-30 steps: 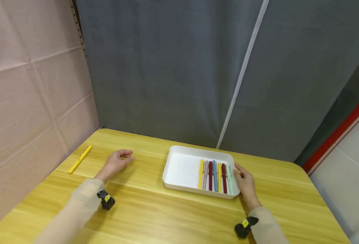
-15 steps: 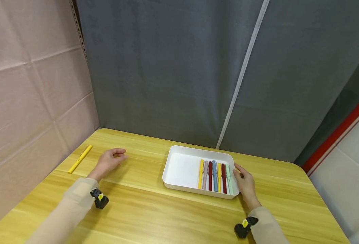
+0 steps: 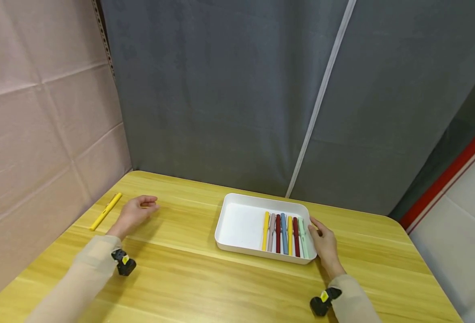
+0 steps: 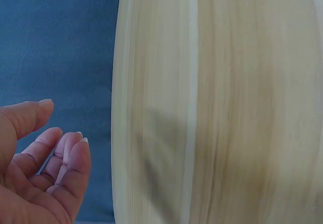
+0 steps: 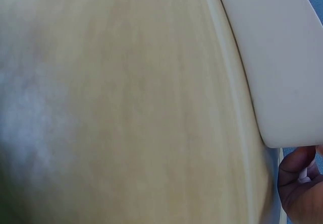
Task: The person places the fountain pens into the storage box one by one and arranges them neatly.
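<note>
My left hand (image 3: 134, 213) hovers over the left part of the table with nothing in it; in the left wrist view its fingers (image 4: 68, 168) are loosely bent, thumb apart. Left of it a yellow pen (image 3: 106, 211) lies slantwise near the table's left edge. My right hand (image 3: 325, 244) grips the right end wall of a white tray (image 3: 239, 220), fingers and thumb at the rim. Inside the tray's right half, several pens stand side by side in a row: yellow (image 3: 266, 231), greyish, dark red, blue, yellow, dark red and mint green (image 3: 302, 237).
The wooden table (image 3: 205, 287) ends at a grey curtain (image 3: 221, 98) behind the tray. A pale cloth wall (image 3: 47, 134) closes off the left side. A white panel with a red strip (image 3: 449, 172) stands at the right.
My left hand has moved left across the table, closer to the lone yellow pen. The right hand and the tray with its pens have stayed in place.
</note>
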### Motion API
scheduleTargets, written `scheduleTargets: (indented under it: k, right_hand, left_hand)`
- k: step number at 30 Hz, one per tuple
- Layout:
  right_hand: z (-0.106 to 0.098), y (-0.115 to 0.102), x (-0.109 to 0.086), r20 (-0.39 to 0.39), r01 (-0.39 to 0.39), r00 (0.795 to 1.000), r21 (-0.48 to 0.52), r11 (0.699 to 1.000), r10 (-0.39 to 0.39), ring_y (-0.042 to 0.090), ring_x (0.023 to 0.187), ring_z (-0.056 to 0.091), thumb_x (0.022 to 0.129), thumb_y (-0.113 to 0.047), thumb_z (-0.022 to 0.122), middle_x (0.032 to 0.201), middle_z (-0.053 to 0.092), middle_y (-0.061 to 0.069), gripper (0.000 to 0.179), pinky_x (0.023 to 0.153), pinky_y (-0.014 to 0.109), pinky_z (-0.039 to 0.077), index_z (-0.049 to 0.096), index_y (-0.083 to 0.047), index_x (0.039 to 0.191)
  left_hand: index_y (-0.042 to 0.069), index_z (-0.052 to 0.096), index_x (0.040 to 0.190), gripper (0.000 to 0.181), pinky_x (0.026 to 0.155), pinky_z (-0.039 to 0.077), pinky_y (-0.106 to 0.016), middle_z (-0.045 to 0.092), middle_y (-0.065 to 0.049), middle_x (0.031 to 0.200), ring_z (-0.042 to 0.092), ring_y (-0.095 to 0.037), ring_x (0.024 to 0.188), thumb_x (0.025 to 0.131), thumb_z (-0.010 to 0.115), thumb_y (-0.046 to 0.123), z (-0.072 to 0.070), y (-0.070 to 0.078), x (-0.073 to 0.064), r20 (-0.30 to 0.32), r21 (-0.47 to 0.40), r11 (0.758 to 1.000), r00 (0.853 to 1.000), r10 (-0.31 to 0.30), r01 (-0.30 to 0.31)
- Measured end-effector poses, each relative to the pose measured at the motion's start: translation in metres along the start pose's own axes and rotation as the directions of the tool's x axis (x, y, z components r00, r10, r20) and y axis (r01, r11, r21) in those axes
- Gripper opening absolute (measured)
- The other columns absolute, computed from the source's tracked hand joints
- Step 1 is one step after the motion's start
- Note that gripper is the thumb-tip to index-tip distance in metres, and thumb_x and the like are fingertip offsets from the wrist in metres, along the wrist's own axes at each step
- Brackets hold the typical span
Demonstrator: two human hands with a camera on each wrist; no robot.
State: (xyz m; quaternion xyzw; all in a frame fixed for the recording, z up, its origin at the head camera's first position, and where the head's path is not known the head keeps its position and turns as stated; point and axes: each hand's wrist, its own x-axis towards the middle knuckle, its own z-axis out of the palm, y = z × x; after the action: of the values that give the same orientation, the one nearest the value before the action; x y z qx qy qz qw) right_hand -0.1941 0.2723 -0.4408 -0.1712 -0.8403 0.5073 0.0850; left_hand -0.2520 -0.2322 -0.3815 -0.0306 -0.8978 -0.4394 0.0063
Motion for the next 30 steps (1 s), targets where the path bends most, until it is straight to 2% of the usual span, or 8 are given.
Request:
scheduleTargets:
  k: [4,9,26,30]
  right_hand:
    - [0.000,0.001,0.000,0.010,-0.012,1.000,0.002,1.000,0.012,0.022,0.095,0.044,0.100,-0.024,0.044,0.117,0.051,0.017,0.043,0.064,0.017,0.040,0.042,-0.010,0.142]
    - [0.000,0.001,0.001,0.002,0.002,1.000,-0.001,1.000,-0.002,0.021,0.092,0.045,0.100,-0.023,0.044,0.115,0.052,0.017,0.043,0.063,0.017,0.041,0.043,-0.010,0.141]
    - [-0.001,0.003,0.001,-0.025,0.037,0.999,-0.007,0.999,-0.038,0.014,0.081,0.046,0.099,-0.021,0.047,0.103,0.055,0.018,0.040,0.059,0.018,0.042,0.048,-0.007,0.137]
    - [-0.001,0.002,0.001,-0.019,0.030,0.999,-0.010,1.000,-0.030,0.015,0.083,0.046,0.099,-0.021,0.046,0.106,0.055,0.018,0.041,0.060,0.018,0.042,0.047,-0.007,0.138]
  left_hand:
    - [-0.008,0.049,0.129,0.045,0.070,0.051,-0.023,0.056,-0.025,0.118,0.058,-0.029,0.098,0.094,0.056,0.019,-0.006,-0.001,0.000,-0.012,0.010,1.000,1.000,0.009,-0.008]
    - [-0.008,0.048,0.130,0.045,0.073,0.051,-0.022,0.056,-0.026,0.120,0.057,-0.032,0.106,0.095,0.055,0.020,-0.010,-0.003,0.000,-0.021,0.015,1.000,1.000,0.010,-0.009]
    - [-0.011,0.045,0.131,0.048,0.080,0.053,-0.034,0.053,-0.029,0.122,0.055,-0.036,0.108,0.095,0.055,0.020,-0.018,-0.005,-0.001,-0.021,0.023,1.000,1.000,-0.002,0.003]
    - [-0.011,0.044,0.132,0.049,0.080,0.053,-0.034,0.052,-0.029,0.123,0.055,-0.037,0.109,0.095,0.055,0.020,-0.021,-0.005,-0.001,-0.017,0.022,1.000,1.000,-0.011,0.011]
